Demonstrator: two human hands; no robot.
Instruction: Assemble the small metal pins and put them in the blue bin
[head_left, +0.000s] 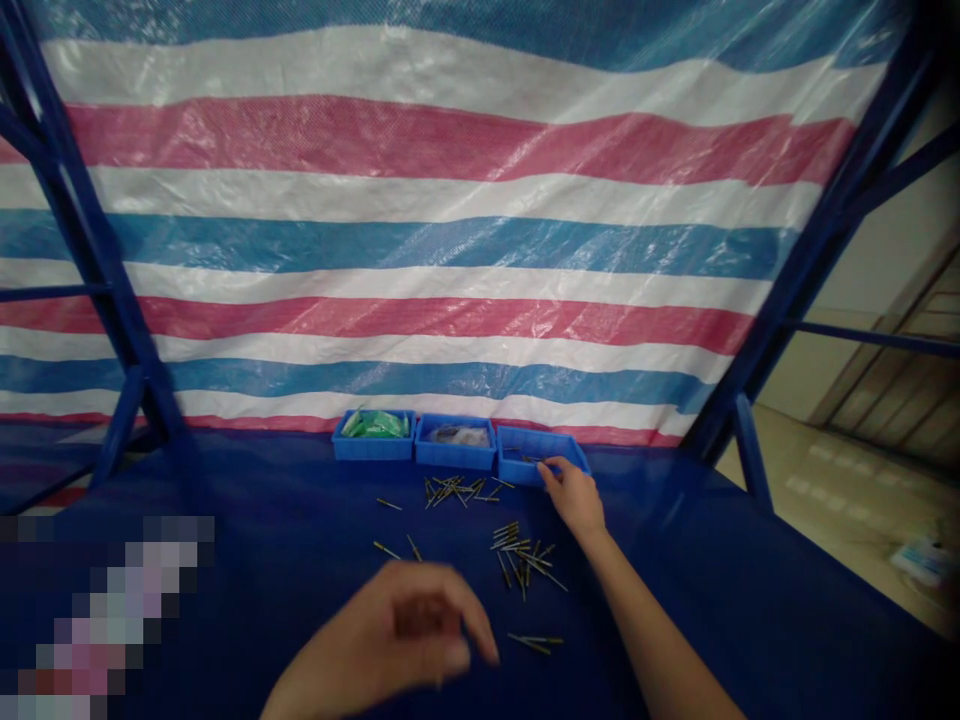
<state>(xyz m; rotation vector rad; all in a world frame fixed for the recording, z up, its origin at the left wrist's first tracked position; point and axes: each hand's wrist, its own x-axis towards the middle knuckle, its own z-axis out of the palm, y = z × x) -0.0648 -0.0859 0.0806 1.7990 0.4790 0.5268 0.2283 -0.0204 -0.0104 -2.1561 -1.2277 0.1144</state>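
Across the upper frame, striped sheeting (450, 245); below, blue tabletop (270, 530).
At bottom center, left hand (367, 635) loosely curled, digits apart; right of center, right hand (575, 498) at rightmost bin (516, 472), cannot tell whether pinching anything; around lower center, thin rods (519, 546) in loose clusters.

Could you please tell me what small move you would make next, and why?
I would probably lower the left hand toward the small group of thin silvery rods with brass-coloured ends on the dark blue table: that hand hovers loosely curled with no rod visible in it, and this group lies just to its right, while the right hand is at the rightmost blue plastic bin.
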